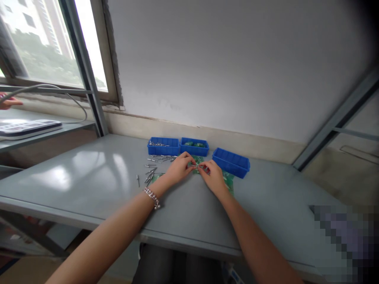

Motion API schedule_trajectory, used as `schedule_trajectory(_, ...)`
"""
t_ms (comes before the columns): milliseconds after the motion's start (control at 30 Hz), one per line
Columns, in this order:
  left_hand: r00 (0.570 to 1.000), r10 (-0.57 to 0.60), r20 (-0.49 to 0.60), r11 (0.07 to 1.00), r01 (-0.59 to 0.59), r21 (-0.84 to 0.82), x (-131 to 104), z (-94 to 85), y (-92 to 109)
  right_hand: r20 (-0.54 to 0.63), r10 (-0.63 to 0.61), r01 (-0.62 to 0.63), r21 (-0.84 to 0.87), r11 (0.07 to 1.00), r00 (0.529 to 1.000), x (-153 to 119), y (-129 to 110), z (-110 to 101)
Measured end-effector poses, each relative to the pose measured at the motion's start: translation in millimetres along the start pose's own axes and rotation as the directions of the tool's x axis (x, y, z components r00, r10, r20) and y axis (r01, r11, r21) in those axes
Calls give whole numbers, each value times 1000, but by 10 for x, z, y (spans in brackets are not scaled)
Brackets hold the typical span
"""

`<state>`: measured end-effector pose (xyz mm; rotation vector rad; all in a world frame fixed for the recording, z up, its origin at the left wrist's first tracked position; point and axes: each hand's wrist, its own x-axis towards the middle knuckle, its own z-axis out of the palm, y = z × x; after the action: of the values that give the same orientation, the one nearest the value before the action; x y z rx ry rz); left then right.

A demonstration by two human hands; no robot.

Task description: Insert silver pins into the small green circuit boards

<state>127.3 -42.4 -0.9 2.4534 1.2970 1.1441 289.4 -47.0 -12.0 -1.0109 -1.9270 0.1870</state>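
Above the grey table, my left hand [179, 167] and my right hand [213, 176] meet with closed fingertips. Pinched between them is a thin metal piece [196, 166], which looks like a blind rivet; its ends are partly hidden by the fingers. Just behind the fingertips lies a green plastic bag [198, 159]. More green bag material [228, 181] shows beside my right wrist, and some [155, 177] by my left wrist. Several loose blind rivets [150, 176] are scattered left of my left hand, one [137, 180] lying apart from the others.
Along the back stand a blue bin with metal rivets [163, 150], a blue bin with green packets [194, 150] and a tilted blue bin [231, 162] with nothing visible inside. Grey shelf posts [85, 67] rise left. Another person's hand [10, 101] shows above a flat white device [29, 128].
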Motion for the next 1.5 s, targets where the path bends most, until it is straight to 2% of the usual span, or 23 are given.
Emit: schedule_trajectory(1500, 999, 4, 37, 1000, -5, 19, 5, -27, 18, 36, 11, -10, -32, 999, 999, -4, 48, 25)
